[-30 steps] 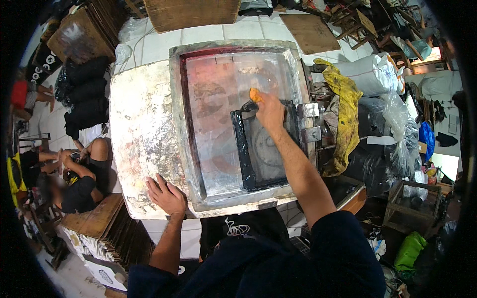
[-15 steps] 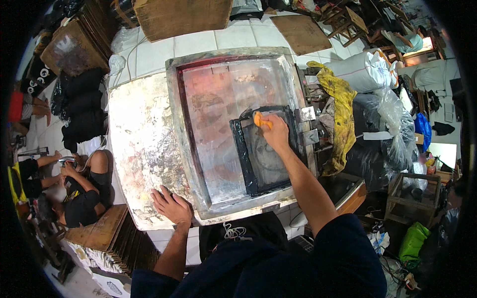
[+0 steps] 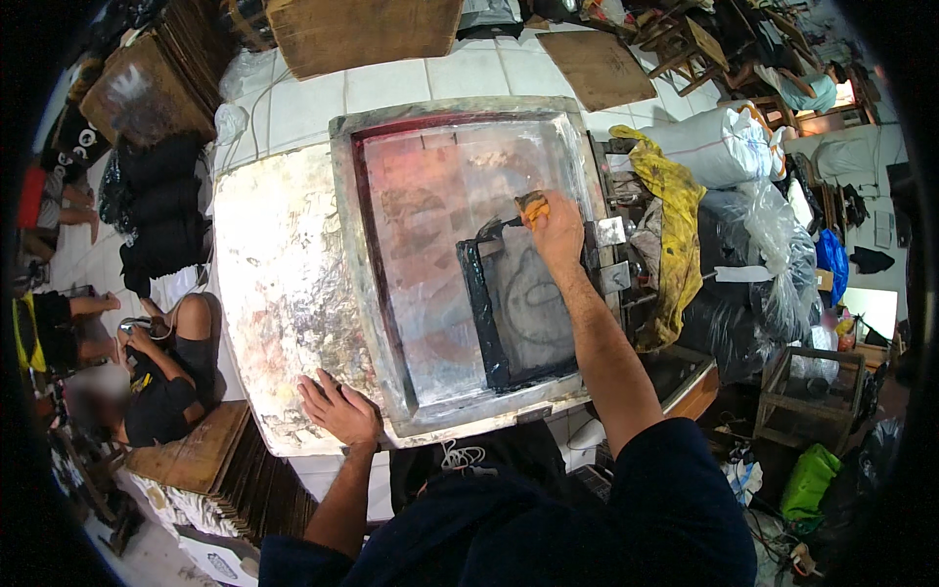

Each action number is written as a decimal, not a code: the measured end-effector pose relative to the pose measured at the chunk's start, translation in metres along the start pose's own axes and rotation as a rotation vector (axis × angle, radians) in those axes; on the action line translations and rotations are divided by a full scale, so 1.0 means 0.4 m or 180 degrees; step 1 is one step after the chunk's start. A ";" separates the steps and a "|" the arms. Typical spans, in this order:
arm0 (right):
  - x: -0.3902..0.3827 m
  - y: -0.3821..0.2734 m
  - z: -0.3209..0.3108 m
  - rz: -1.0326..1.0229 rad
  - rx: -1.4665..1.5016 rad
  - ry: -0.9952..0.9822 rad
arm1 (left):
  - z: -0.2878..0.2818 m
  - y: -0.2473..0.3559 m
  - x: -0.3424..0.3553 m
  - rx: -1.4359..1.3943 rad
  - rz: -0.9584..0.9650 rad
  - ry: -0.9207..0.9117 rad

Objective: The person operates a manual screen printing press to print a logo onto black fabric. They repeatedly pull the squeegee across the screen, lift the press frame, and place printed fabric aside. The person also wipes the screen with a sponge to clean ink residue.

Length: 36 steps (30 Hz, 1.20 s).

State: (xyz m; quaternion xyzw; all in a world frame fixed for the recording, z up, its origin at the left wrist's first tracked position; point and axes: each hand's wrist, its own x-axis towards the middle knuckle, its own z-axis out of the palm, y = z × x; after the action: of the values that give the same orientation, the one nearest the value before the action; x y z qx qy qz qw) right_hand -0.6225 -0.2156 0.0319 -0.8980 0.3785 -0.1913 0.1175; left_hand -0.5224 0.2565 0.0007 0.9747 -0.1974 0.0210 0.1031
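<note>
A screen-printing frame (image 3: 354,245) lies tilted on a paint-crusted pale board (image 3: 279,293). Thick black ink (image 3: 476,313) runs along the left and lower sides of a grey patch (image 3: 533,293) on its mesh, where a faint curved design shows. My right hand (image 3: 559,235) is closed around a small orange tool (image 3: 533,208), dark with ink at one end, over the right part of the mesh above the patch. What exactly the tool is, I cannot make out. Flat on the board, left of the frame's lower corner, rests my left hand (image 3: 340,409) with fingers spread.
Metal hinge clamps (image 3: 611,231) hold the frame's right side. Beyond them hang a stained yellow cloth (image 3: 670,225) and plastic-wrapped bundles (image 3: 753,264). At left a person (image 3: 161,391) sits near a stack of brown boards (image 3: 196,445). A brown panel (image 3: 362,34) stands at the far side.
My right hand has moved up and slightly right with the orange tool, uncovering more of the grey patch. My left hand has stayed in place.
</note>
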 end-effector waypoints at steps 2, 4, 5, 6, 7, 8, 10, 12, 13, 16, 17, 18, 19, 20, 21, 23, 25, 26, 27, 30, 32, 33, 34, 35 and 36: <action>0.001 -0.022 0.005 0.0222 -0.0216 -0.0259 | 0.001 0.000 0.002 0.0058 -0.0057 -0.0093; 0.008 -0.041 0.018 0.0216 -0.0321 -0.0234 | 0.001 -0.002 0.002 0.0042 -0.0066 -0.0092; 0.012 -0.051 0.026 0.0164 -0.0330 -0.0137 | 0.002 -0.003 0.002 0.0005 -0.0049 -0.0067; 0.012 -0.061 0.033 0.0163 -0.0332 -0.0040 | 0.002 -0.005 -0.001 -0.0037 -0.0018 -0.0020; 0.012 -0.070 0.037 0.0221 -0.0261 0.0007 | 0.002 -0.006 -0.002 0.0001 -0.0051 -0.0108; 0.010 -0.081 0.041 0.0292 -0.0179 0.0109 | 0.003 -0.006 -0.003 0.0007 -0.0078 -0.0113; -0.004 -0.100 0.040 0.0117 0.0011 0.0158 | 0.002 -0.007 -0.005 0.0025 -0.0103 -0.0114; -0.026 -0.115 0.031 -0.0488 0.0166 -0.0111 | 0.002 -0.006 -0.003 0.0025 -0.0082 -0.0124; -0.032 -0.118 0.028 -0.0451 0.0480 -0.0361 | 0.002 -0.004 -0.003 0.0018 -0.0066 -0.0094; -0.040 -0.110 0.016 -0.0636 0.0671 -0.0729 | 0.002 -0.003 0.003 0.0043 -0.0052 -0.0058; -0.038 -0.105 0.018 -0.0638 0.0653 -0.0742 | 0.002 -0.002 0.004 0.0062 -0.0053 -0.0054; -0.036 -0.095 0.016 -0.0833 0.0693 -0.0543 | 0.001 -0.002 0.002 0.0060 -0.0053 -0.0009; -0.038 -0.087 0.013 -0.0877 0.0690 -0.0393 | 0.001 -0.001 0.003 0.0022 -0.0004 0.0056; -0.036 -0.080 0.014 -0.1047 0.0666 -0.0384 | 0.001 -0.001 0.003 0.0063 -0.0045 -0.0020; -0.043 -0.068 0.005 -0.0885 0.0666 -0.0389 | 0.000 0.000 0.003 0.0071 -0.0057 -0.0026; -0.049 -0.056 -0.005 -0.1128 0.0771 -0.0602 | -0.002 0.001 0.001 0.0085 0.0002 0.0033; -0.051 -0.054 -0.010 -0.1026 0.0654 -0.0388 | -0.004 0.001 0.000 0.0005 0.0065 0.0103; -0.054 -0.052 -0.015 -0.1017 0.0671 -0.0175 | -0.004 0.002 -0.002 -0.0017 0.0072 0.0135; -0.050 -0.055 -0.011 -0.0731 0.0490 -0.0351 | -0.005 0.002 -0.005 0.0026 0.0038 0.0093; -0.034 -0.056 -0.001 -0.1102 0.0782 -0.0485 | 0.000 0.002 -0.003 0.0073 -0.0022 0.0042; -0.024 -0.043 0.004 -0.1075 0.0566 -0.0309 | 0.004 0.004 -0.003 0.0140 0.0050 0.0196; -0.022 -0.029 -0.002 -0.0883 0.0361 -0.0299 | 0.005 0.005 -0.005 0.0158 0.0026 0.0165; -0.019 -0.015 -0.004 -0.0654 0.0090 -0.0389 | 0.006 0.006 -0.003 0.0158 0.0013 0.0168; -0.020 -0.005 -0.004 -0.0329 -0.0024 -0.0272 | 0.006 0.007 -0.005 0.0130 -0.0010 0.0223; -0.021 0.010 -0.006 -0.0519 0.0093 -0.0229 | 0.006 0.008 -0.006 0.0118 -0.0042 0.0157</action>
State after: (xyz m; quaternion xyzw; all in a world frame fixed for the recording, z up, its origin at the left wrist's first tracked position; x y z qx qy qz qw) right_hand -0.6315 -0.2124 0.0305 -0.9303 0.2969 -0.1733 0.1281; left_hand -0.5259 0.2542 -0.0013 0.9769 -0.1879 0.0480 0.0900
